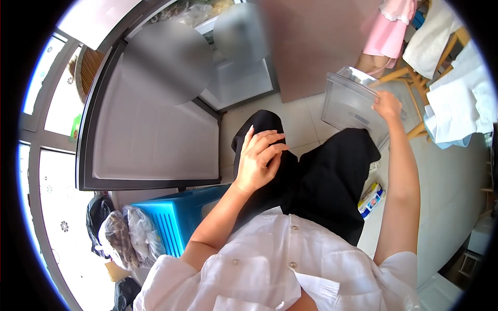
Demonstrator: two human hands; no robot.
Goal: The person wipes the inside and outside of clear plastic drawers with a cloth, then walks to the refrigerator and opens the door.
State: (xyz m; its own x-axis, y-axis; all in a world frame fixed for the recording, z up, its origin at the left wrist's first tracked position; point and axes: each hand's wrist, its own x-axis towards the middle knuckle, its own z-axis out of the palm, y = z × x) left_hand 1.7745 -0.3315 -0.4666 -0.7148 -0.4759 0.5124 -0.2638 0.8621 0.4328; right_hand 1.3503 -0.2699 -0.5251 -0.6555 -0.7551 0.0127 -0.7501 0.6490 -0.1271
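My right hand [388,105] is closed on the rim of a clear plastic drawer [343,106], which is tilted over the tiled floor beyond my right knee. Over my left knee hovers my left hand [262,157], its fingers loosely apart and holding nothing. The refrigerator door [155,145] stands wide to the left of that hand. Farther back, bagged items [194,14] show inside the refrigerator. Blurred patches hide part of the door and the interior.
A blue plastic box [171,217] and filled plastic bags [140,236] stand at left. Near my right leg, a blue, white and yellow packet [371,200] lies on the floor. Wooden chairs [410,85] draped with white cloths [455,111] are at upper right.
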